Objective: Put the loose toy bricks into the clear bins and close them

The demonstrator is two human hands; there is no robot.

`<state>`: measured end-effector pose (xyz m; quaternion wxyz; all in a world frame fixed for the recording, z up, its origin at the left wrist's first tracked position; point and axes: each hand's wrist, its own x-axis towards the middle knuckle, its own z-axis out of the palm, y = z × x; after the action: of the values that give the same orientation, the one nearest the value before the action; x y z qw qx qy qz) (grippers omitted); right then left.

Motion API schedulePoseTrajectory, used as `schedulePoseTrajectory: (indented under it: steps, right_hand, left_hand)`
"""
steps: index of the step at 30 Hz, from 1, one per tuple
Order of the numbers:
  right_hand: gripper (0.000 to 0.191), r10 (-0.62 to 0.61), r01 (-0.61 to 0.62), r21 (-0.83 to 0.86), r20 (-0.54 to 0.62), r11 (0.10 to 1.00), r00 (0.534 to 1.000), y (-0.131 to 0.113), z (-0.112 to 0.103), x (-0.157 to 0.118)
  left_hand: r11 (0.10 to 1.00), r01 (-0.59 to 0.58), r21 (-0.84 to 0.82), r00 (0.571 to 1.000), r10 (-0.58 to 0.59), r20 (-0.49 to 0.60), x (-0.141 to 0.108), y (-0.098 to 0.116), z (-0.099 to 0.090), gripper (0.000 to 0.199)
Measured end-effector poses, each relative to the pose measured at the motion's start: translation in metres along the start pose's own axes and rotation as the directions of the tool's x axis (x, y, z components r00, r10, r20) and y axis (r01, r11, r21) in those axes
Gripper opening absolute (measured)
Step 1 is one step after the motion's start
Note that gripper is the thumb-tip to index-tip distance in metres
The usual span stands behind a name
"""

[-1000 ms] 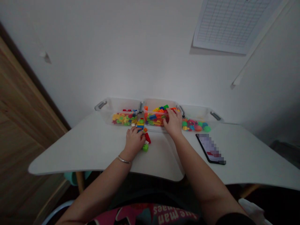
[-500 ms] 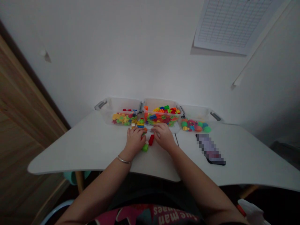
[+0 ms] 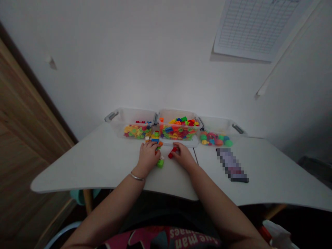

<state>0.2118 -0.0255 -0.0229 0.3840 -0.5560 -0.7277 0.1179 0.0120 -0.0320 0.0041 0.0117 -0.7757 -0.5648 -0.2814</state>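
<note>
My right hand (image 3: 183, 155) pinches a red building block (image 3: 172, 153) between thumb and fingers, the block tilted over the table. My left hand (image 3: 149, 155) is curled over a small group of building blocks, its fingers closed on them and partly hiding them. A light green block (image 3: 160, 163) sticks out below the left thumb, with a bit of white beside it. Just beyond the left fingertips stands a small stack of yellow, blue and green blocks (image 3: 155, 137).
Three clear plastic bins line the wall: a left bin (image 3: 116, 126) and a middle bin (image 3: 178, 114) with colourful blocks, and a right bin (image 3: 220, 124) with round pieces. A white lid (image 3: 168, 142) lies before the middle one. A blurred phone (image 3: 232, 165) lies at right on the white table (image 3: 103, 162).
My right hand has come back towards me and taken hold of the red block, which is now turned and shifted right. My left hand has barely moved.
</note>
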Motion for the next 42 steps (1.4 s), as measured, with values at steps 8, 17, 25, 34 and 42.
schedulePoseTrajectory:
  steps: [8,17,25,34,42]
  right_hand:
    - [0.014,-0.061,0.059,0.048,0.039,0.997,0.997,0.006,-0.012,-0.003]
    - [0.021,-0.116,0.113,0.046,0.056,0.993,0.992,0.008,-0.015,-0.009]
    - [0.009,-0.13,0.133,0.034,-0.07,0.991,0.989,0.006,-0.012,-0.004]
    - [0.01,-0.091,0.196,0.114,-0.595,0.974,0.798,-0.018,-0.053,0.03]
    - [0.021,-0.079,0.092,-0.001,-0.534,0.996,0.842,-0.017,-0.068,0.064]
  left_hand:
    - [1.0,0.016,-0.003,1.0,-0.016,0.01,0.0,0.0,-0.001,0.036]
    - [0.999,0.031,-0.006,0.999,-0.031,0.022,0.0,0.001,-0.002,0.036]
    - [0.999,0.037,-0.019,0.999,-0.037,0.026,0.0,0.002,-0.001,0.035]
    - [0.999,0.015,-0.043,0.999,-0.013,0.046,0.003,-0.004,0.005,0.035]
    - [0.999,0.012,-0.045,0.999,-0.01,0.038,0.002,-0.004,0.006,0.035]
